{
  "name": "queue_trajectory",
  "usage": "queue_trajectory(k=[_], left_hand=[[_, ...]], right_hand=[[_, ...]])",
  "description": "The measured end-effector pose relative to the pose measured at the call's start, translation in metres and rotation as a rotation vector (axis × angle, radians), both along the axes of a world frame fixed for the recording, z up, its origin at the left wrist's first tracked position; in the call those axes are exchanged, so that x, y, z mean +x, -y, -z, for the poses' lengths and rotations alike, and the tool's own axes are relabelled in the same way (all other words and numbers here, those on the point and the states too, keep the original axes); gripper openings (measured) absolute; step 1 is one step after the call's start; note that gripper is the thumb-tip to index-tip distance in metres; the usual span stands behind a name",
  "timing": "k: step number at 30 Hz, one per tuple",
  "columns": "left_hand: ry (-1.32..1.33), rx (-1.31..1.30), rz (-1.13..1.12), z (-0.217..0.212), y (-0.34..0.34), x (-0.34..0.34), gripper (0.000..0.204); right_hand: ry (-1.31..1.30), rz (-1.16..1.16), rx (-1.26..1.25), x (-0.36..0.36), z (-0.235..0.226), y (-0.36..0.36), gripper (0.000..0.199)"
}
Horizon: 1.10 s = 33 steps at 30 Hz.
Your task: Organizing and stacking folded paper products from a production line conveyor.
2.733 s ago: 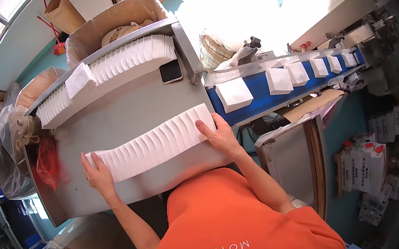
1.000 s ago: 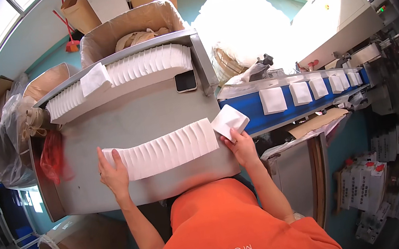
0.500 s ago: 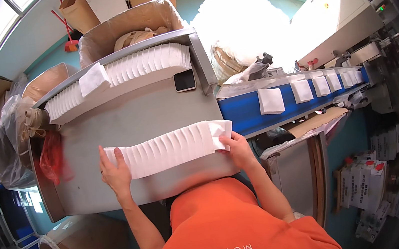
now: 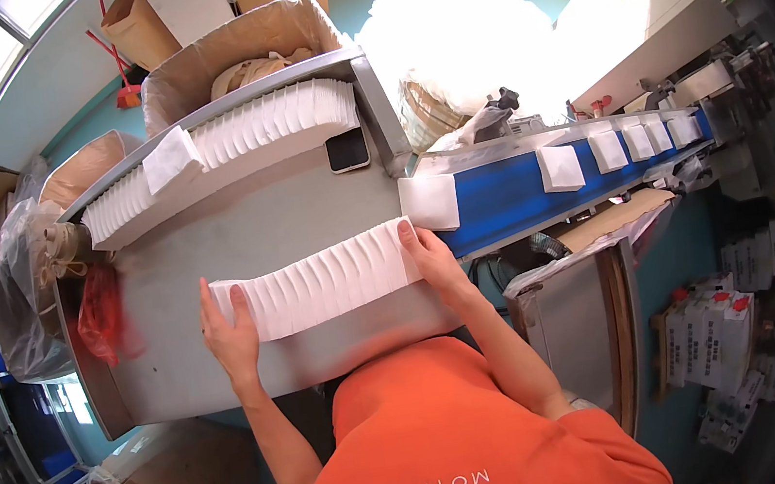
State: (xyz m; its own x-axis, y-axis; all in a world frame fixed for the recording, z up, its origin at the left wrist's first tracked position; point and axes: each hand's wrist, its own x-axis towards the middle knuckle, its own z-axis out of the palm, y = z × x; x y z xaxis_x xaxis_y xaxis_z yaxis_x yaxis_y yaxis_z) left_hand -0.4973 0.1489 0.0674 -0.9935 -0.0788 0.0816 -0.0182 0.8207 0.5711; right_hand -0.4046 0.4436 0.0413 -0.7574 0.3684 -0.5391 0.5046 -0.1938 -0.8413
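Observation:
Across the metal table [image 4: 174, 255] lies a curved row of white folded paper napkins [image 4: 326, 279], packed upright in small stacks. My left hand [image 4: 230, 333] holds the row's left end, its thumb on the near side and its fingers round the end. At the other end my right hand [image 4: 434, 260] presses against the last stack, thumb along its face. Just beyond my right hand, a single napkin stack [image 4: 429, 203] sits at the near end of the blue conveyor belt [image 4: 503, 192].
A second long row of napkin stacks [image 4: 280, 129] lines the table's far side, with a loose stack [image 4: 172, 161] on top. A phone [image 4: 347, 150] lies beside it. More stacks [image 4: 561, 168] stand spaced along the belt. A red plastic bag [image 4: 101, 314] hangs at the left.
My right hand has brought the tilted end stack upright against the row. The stacks on the belt have moved left, one reaching the table's edge. The view has shifted slightly.

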Motion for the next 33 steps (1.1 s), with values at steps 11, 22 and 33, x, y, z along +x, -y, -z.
queue_trajectory(k=[11,22,33], left_hand=[[0.033,0.18,-0.107,0.005,0.019,-0.003,0.057],[0.245,0.374,-0.11,0.014,0.033,-0.008,0.057],[0.223,0.232,-0.036,0.005,0.026,0.005,0.074]], right_hand=[[0.017,0.073,0.187,0.01,0.017,-0.005,0.079],[-0.119,0.152,-0.125,0.018,0.024,-0.005,0.058],[-0.131,0.583,-0.455,0.035,0.022,-0.027,0.041]])
